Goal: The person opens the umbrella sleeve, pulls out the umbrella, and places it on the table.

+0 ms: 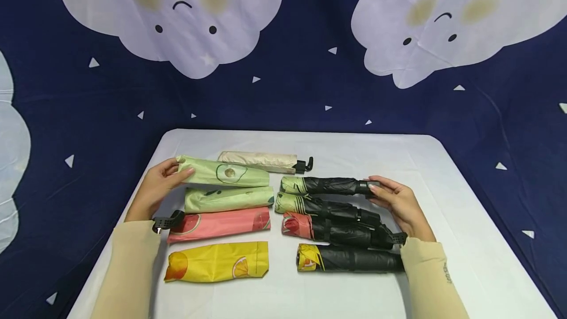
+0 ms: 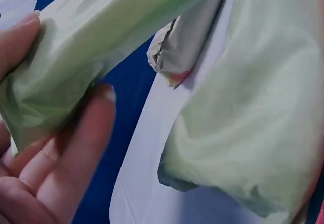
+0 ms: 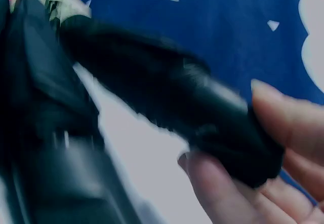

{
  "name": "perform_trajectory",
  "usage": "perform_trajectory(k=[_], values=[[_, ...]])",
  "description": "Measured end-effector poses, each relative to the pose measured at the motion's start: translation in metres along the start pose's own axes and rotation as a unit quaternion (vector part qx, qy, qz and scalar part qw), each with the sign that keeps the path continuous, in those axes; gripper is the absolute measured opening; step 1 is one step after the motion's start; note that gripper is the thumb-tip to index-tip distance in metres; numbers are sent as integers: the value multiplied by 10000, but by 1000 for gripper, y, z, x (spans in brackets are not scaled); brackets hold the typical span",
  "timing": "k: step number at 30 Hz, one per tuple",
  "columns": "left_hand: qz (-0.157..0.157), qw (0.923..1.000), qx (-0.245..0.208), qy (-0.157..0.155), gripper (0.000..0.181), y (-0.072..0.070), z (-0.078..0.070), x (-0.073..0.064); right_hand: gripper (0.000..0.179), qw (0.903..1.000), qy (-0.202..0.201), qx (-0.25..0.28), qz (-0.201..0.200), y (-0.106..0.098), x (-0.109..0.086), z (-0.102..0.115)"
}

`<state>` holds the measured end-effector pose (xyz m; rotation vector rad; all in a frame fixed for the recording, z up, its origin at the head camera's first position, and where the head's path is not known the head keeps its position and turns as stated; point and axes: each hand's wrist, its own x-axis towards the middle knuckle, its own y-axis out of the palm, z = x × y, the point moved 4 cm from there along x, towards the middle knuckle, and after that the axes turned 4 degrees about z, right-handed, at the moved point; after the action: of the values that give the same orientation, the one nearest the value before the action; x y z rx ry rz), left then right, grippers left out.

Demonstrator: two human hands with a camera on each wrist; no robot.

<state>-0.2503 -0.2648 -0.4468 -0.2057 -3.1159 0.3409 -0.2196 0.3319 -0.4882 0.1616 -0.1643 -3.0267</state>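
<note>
My left hand (image 1: 160, 183) pinches the left end of a light green umbrella sleeve (image 1: 245, 175) with an avocado print. In the left wrist view, thumb and fingers lie on either side of this sleeve (image 2: 101, 31). Across the table, my right hand (image 1: 398, 204) grips the dark handle end of a folded umbrella (image 1: 330, 185), black with a green tip. The right wrist view shows that umbrella (image 3: 152, 77) slanting away from the fingers. Just below are a second green sleeve (image 1: 230, 199) and a second black-and-green folded umbrella (image 1: 330, 207).
A cream folded umbrella (image 1: 261, 160) lies behind the green sleeve. Nearer me are a red watermelon-print sleeve (image 1: 226, 224) and a yellow orange-print sleeve (image 1: 212, 262). To their right lie a red-and-black umbrella (image 1: 341, 232) and a yellow-and-black one (image 1: 354, 259). The white table (image 1: 283, 299) meets a dark blue cloth.
</note>
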Motion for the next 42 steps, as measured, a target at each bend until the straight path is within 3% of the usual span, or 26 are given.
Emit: perform_trajectory(k=[3, 7, 10, 14, 17, 20, 25, 29, 32, 38, 40, 42], values=[[-16, 9979, 597, -269, 70, 2, 1, 2, 60, 9978, 313, -586, 7, -2, 1, -3], [167, 9884, 1291, -781, 85, 3, 8, 2, 63, 9859, 749, -1495, 75, -5, 0, -9], [337, 9852, 1335, -1022, 91, 4, 14, 0, 64, 9773, 868, -1922, 177, -6, -1, -11], [321, 9862, 1173, -1120, 94, 3, 20, -2, 63, 9714, 912, -2175, 264, -5, -2, -11], [263, 9876, 1084, -1103, 93, 3, 23, -1, 62, 9641, 970, -2465, 197, -4, -3, -9], [224, 9883, 1049, -1085, 89, 5, 24, -1, 62, 9504, 928, -2964, 195, -3, -5, -4], [202, 9865, 1279, -1004, 79, 6, 26, 0, 63, 9300, 823, -3567, 342, -2, -7, 5], [226, 9815, 1625, -986, 72, 7, 26, 0, 65, 9230, 813, -3737, 422, -3, -9, 16], [133, 9754, 1976, -964, 76, 6, 23, 1, 64, 9198, 703, -3843, 357, -2, -10, 30], [-980, 9687, 2224, -513, 75, -2, -1, 6, 65, 9263, 321, -3736, 360, 21, 2, 62], [-1067, 9693, 2198, -291, 69, 1, -13, 14, 65, 9293, 213, -3659, 450, 36, 12, 70], [-933, 9717, 2167, -145, 65, 10, -25, 25, 62, 9323, 126, -3573, 547, 54, 24, 76]])
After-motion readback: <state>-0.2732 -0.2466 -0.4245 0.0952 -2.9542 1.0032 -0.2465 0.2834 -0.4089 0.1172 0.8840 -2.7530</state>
